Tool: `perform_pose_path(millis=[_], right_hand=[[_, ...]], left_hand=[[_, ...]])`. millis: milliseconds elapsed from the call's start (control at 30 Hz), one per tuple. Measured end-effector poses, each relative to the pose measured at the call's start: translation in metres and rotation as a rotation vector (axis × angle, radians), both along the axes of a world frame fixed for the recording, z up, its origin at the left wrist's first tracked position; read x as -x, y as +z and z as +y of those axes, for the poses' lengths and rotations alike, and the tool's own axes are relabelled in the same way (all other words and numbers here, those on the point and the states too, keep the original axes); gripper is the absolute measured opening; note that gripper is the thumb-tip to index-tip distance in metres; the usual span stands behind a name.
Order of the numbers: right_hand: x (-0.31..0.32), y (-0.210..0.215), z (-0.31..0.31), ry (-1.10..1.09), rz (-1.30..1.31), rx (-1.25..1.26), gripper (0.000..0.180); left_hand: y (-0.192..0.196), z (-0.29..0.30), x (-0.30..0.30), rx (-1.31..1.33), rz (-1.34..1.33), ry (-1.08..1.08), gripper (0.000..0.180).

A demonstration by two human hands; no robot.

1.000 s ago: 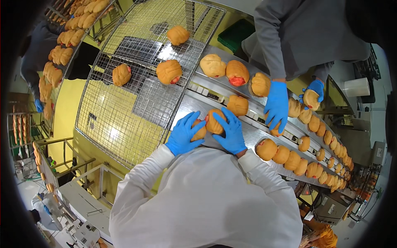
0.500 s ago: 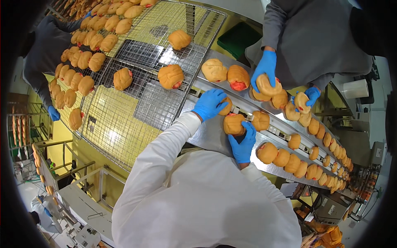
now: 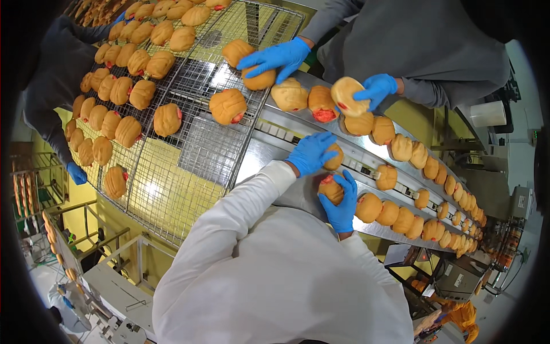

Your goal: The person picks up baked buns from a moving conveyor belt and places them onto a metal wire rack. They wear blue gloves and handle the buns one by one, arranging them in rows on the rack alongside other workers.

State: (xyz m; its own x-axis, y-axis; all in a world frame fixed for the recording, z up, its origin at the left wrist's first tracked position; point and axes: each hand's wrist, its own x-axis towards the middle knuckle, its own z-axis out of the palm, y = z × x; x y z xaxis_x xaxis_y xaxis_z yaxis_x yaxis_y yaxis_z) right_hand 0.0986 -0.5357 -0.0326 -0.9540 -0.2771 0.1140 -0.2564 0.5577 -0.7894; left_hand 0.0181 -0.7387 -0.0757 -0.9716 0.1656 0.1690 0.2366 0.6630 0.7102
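My left hand [image 3: 311, 155], in a blue glove, is closed around the near side of a round golden bun [image 3: 334, 156] over the conveyor; the fingers hide part of it. Lower down, my right hand [image 3: 342, 205], also gloved in blue, grips a bun with red filling [image 3: 330, 190] at the upper end of the near row. Just right of that hand, a row of buns [image 3: 368, 207] lies along the near metal ledge. Between the two ledges, single buns [image 3: 386, 177] sit spaced out on the conveyor [image 3: 366, 170].
Across the conveyor, a co-worker's gloved hand [image 3: 278, 59] rests on a bun over the wire rack [image 3: 197, 123]; their other hand [image 3: 378, 90] holds a pale bun. Another person's hand [image 3: 76, 173] touches the rack's left edge. Filled buns [image 3: 167, 119] stand on the rack in rows.
Both my hands have shifted slightly right, the right one bringing its bun down beside the near row. The co-worker's one hand has moved left onto the rack with a bun.
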Motion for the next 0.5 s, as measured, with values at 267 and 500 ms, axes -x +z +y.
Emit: perform_pose_path(millis=[267,500], right_hand=[[0.084,-0.034,-0.079,0.228,0.289,-0.206,0.074],[0.075,-0.003,-0.13,0.361,0.075,0.13,0.087]], left_hand=[[0.072,-0.141,-0.039,0.273,0.337,0.562,0.049],[0.072,-0.185,-0.055,0.206,0.096,0.438,0.054]])
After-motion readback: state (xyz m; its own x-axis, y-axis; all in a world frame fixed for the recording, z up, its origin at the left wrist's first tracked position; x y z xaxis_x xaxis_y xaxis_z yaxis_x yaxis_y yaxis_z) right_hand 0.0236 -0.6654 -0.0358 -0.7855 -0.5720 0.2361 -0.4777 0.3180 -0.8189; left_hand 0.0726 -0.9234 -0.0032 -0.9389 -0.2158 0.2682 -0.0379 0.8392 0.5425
